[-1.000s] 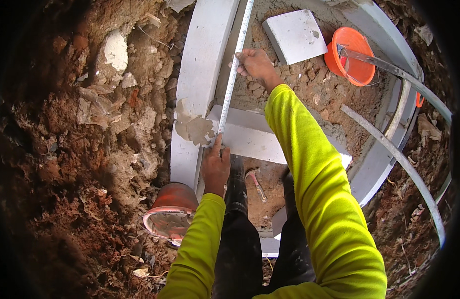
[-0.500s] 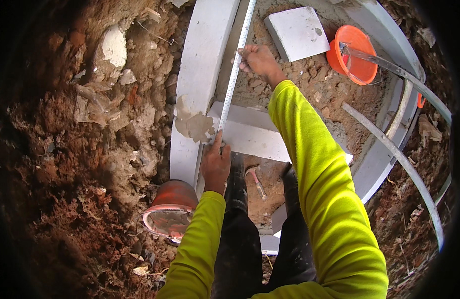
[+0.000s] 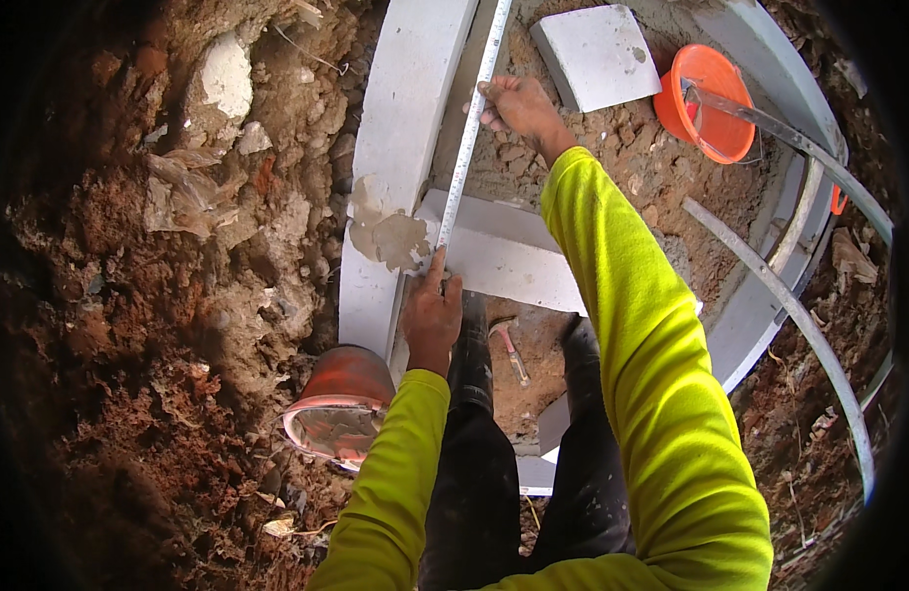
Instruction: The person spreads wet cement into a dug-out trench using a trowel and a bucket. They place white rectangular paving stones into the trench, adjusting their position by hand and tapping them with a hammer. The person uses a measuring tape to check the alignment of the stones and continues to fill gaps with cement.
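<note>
Yellow-green sleeves [image 3: 661, 374] are worn. By the left hand [image 3: 430, 323], the measuring tape's [image 3: 463, 163] lower end is touched with a fingertip; whether it is gripped cannot be told. Over the pale cross block [image 3: 519, 266] the tape is stretched, pinched farther up by the right hand [image 3: 523, 110], near a loose block [image 3: 604, 61].

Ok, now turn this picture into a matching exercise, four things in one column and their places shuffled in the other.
Things:
1. measuring tape
2. hammer
3. bright orange bucket
4. dull red bucket

Places:
A. on the soil between the boots
B. lower left, with grey paste inside
C. pinched in the right hand, near end at the left hand
D. upper right, beside a pale block

Pairs: 1-C, 2-A, 3-D, 4-B
</note>
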{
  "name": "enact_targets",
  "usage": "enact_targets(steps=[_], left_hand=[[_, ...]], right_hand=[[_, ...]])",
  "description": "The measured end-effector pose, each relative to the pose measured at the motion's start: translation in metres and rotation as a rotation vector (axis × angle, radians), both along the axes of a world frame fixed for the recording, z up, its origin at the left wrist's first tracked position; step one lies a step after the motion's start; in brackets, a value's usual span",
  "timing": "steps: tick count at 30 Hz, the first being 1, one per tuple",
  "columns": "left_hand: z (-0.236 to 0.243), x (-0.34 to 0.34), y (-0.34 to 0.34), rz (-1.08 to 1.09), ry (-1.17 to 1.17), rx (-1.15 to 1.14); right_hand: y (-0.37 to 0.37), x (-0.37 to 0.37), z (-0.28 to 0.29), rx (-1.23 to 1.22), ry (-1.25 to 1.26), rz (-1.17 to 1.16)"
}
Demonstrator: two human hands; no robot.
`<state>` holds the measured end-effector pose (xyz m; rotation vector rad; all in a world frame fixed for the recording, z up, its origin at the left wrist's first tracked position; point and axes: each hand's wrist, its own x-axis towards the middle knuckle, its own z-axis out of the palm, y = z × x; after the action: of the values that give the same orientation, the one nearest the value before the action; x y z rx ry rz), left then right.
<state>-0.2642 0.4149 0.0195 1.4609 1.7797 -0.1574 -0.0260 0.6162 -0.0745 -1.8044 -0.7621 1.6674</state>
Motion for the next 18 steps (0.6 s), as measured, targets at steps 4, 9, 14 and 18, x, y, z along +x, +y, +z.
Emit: enact_targets(steps=[4,9,14,18], left_hand=[[-0.001,-0.002,0.001,-0.001,0.015,-0.018],[0.001,-0.003,0.002,0.033,-0.032,0.009],[0.024,0.011,-0.027,0.047,-0.349,0.180],[0.057,0.024,-0.077,0.140,-0.523,-0.021]], right_hand=[[0.000,-0.004,0.003,0.001,0.000,-0.005],[0.000,-0.009,0.018,0.004,0.032,-0.043],[-0.042,-0.001,0.062,0.074,0.057,-0.100],[-0.143,0.017,0.114,0.136,0.249,-0.332]])
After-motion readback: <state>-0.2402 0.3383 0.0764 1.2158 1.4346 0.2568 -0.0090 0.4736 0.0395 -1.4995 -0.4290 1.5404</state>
